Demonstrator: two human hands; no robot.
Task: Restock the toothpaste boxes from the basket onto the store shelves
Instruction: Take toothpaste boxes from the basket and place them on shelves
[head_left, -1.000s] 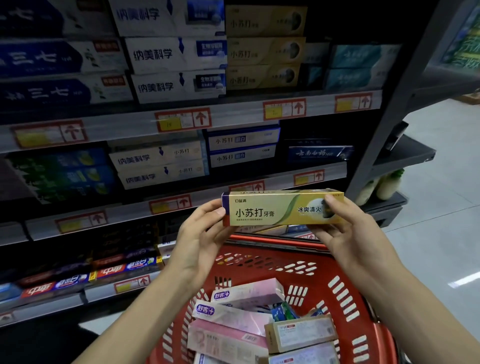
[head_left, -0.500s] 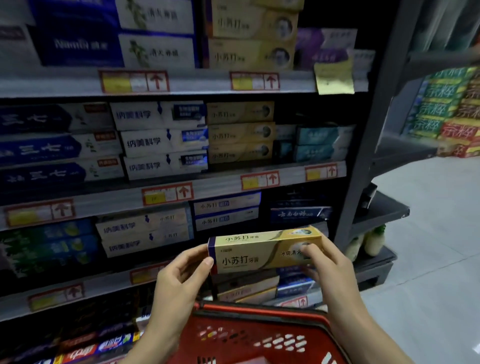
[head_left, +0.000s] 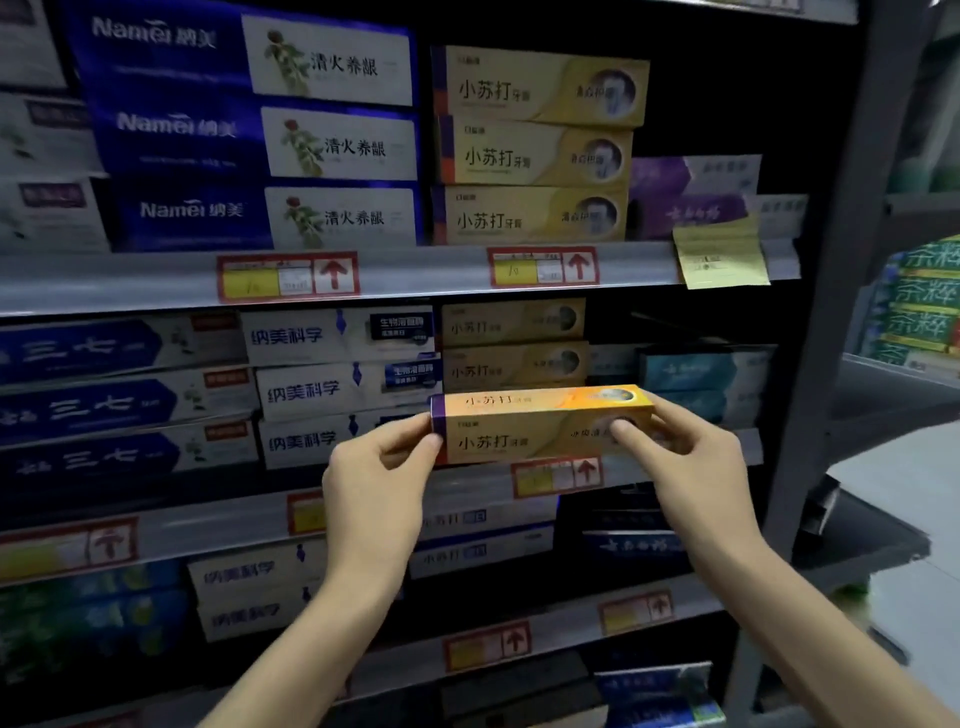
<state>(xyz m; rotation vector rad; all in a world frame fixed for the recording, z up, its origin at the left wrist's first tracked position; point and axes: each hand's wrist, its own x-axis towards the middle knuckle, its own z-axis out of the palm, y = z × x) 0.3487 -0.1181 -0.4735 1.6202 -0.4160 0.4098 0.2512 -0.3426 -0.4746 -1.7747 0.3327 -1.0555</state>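
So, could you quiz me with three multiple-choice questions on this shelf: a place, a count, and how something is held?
1. Where is the long yellow cardboard toothpaste box? A) in a basket B) before the matching yellow stack C) on the floor
2. How many blue-and-white Namei boxes are stacked on the upper shelf? A) one B) three C) six
3. How is the yellow box held? A) by one hand B) lying loose C) by left hand and right hand, at either end
Answers: 1 B, held up before that stack; 2 B, three lie one on another; 3 C, fingers grip both ends.
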